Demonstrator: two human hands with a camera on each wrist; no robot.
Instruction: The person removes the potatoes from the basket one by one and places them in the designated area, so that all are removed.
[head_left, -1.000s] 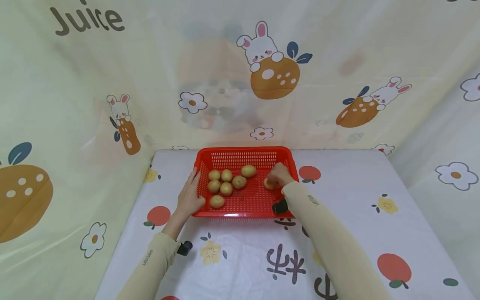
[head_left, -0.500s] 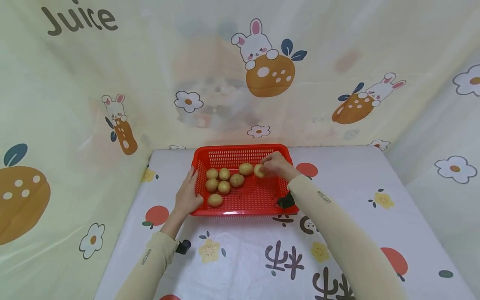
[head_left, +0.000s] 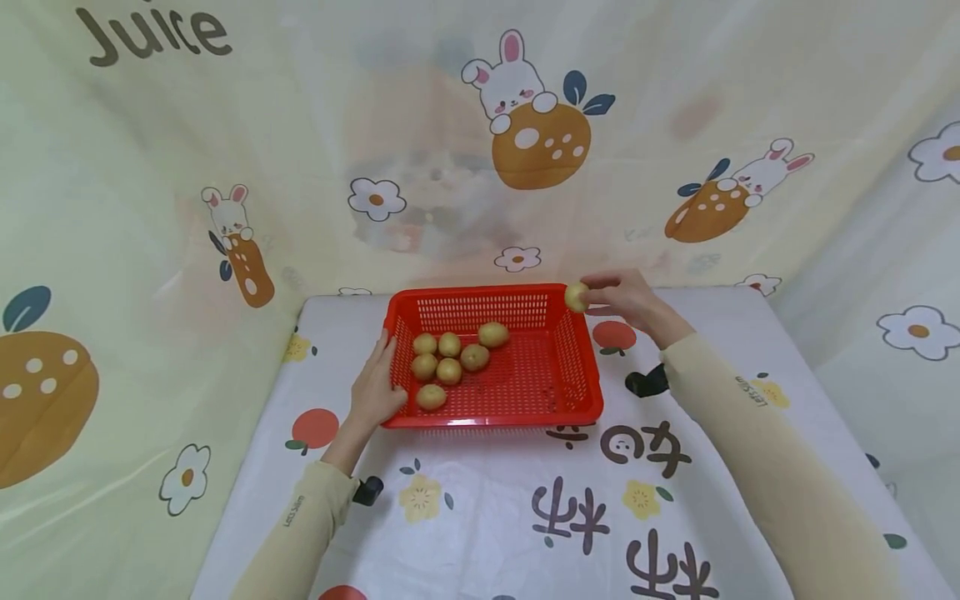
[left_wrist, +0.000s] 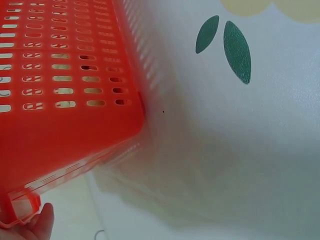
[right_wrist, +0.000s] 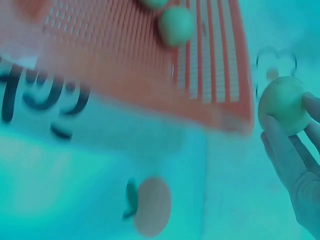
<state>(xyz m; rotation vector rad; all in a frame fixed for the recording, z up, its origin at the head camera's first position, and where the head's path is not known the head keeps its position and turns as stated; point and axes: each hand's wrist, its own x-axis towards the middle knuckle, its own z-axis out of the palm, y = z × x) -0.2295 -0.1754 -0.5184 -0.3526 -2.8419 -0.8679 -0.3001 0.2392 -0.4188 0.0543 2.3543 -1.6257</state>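
Note:
A red plastic basket (head_left: 525, 416) stands on the table with several potatoes (head_left: 448, 371) inside, mostly towards its left end. My left hand (head_left: 375, 393) holds the basket's left rim, with the thumb reaching over the inner side. In the left wrist view, only part of the left hand (left_wrist: 37, 226) shows beside the rim's handle. Near the back right corner, my right hand (head_left: 628, 296) pinches one potato (head_left: 577, 297) between thumb and fingers, raised at rim height. The right wrist view shows this held potato (right_wrist: 284, 106) just outside the basket's edge.
A white patterned cloth (head_left: 480, 508) covers the table under the basket. Behind the table hangs a printed curtain (head_left: 442, 125), close to the basket's back edge. Black wrist cameras (head_left: 647, 381) sit at both cuffs.
My right hand has lifted a potato from the right part of the basket and carried it right to the back right corner. The left hand keeps its place on the rim.

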